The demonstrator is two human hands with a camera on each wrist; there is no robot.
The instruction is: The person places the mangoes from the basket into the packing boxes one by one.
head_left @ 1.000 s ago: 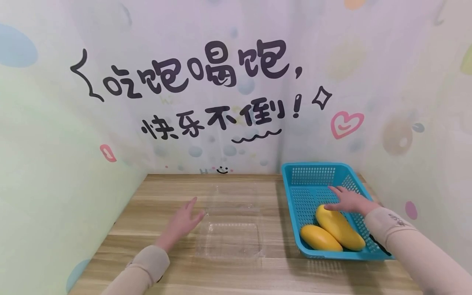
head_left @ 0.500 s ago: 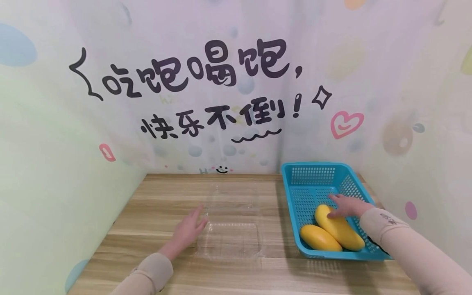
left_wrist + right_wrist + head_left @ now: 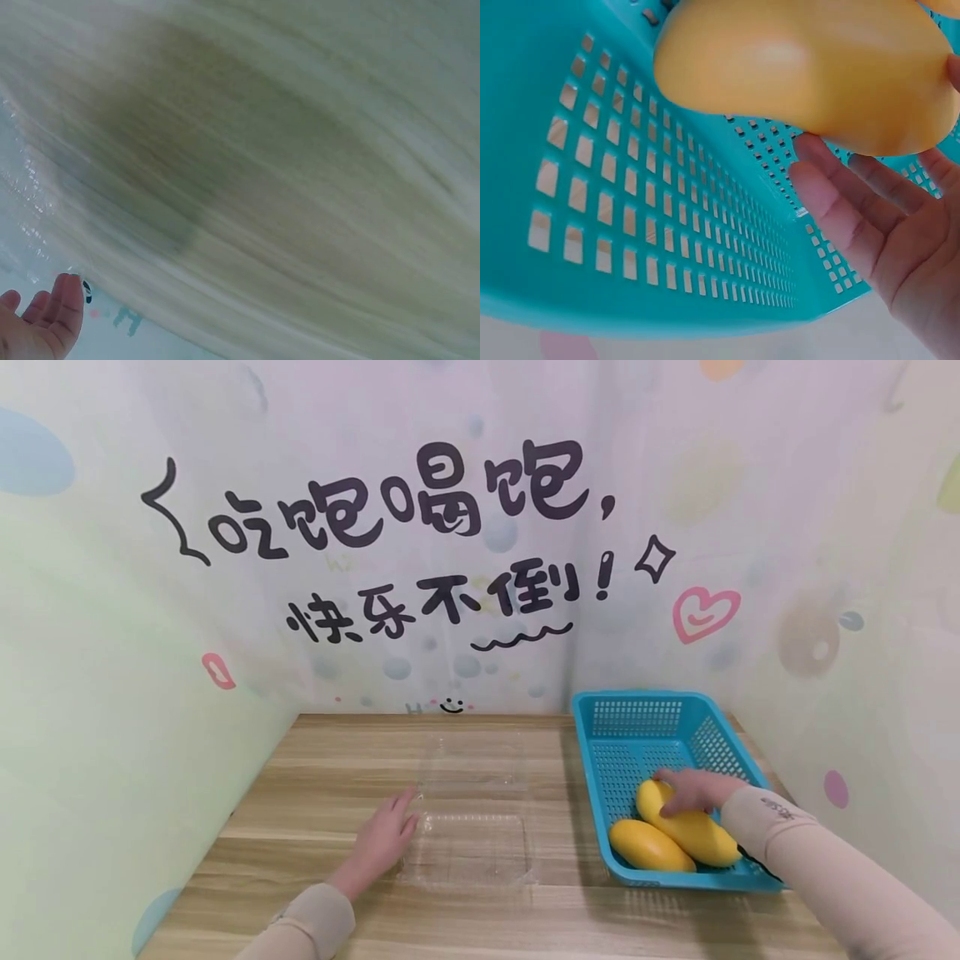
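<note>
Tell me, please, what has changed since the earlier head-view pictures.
The right hand has come down around the longer mango, which has shifted slightly left. The left hand has moved right, toward the clear plastic clamshell. The blue basket, shorter mango and clamshell stayed put.

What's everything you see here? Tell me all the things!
Mangoes: two, yellow, in the basket
Basket: one, blue, right side of the table
Plastic box: one, clear, middle of the table
Walls: three, pale, around the table
Writing: two lines, black, back wall
Big heart: one, pink, beside the writing
Sleeves: two, beige, one each side
Left hand: one, bare, beside the plastic box
Right hand: one, bare, gripping the longer mango
</note>
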